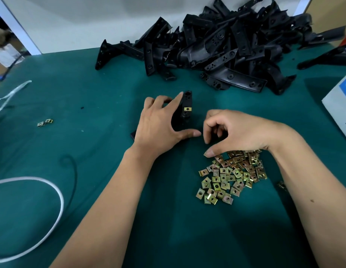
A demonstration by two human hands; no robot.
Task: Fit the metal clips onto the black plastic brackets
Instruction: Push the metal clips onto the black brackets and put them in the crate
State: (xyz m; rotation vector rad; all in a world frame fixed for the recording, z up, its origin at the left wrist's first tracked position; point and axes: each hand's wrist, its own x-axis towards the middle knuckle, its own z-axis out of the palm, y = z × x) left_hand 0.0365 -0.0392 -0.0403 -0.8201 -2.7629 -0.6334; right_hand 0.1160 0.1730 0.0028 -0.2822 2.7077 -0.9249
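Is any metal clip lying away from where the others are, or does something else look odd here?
Yes. Two small brass-coloured metal clips lie alone on the green table mat, far left of the main heap of metal clips near the right hand. One more stray clip lies just right of the heap.

A black plastic bracket is standing on end on the green bench, wearing one brass-coloured metal clip on its edge. Loose clips are lying in a flat heap nearer the person. More brackets are lying piled at the far edge.
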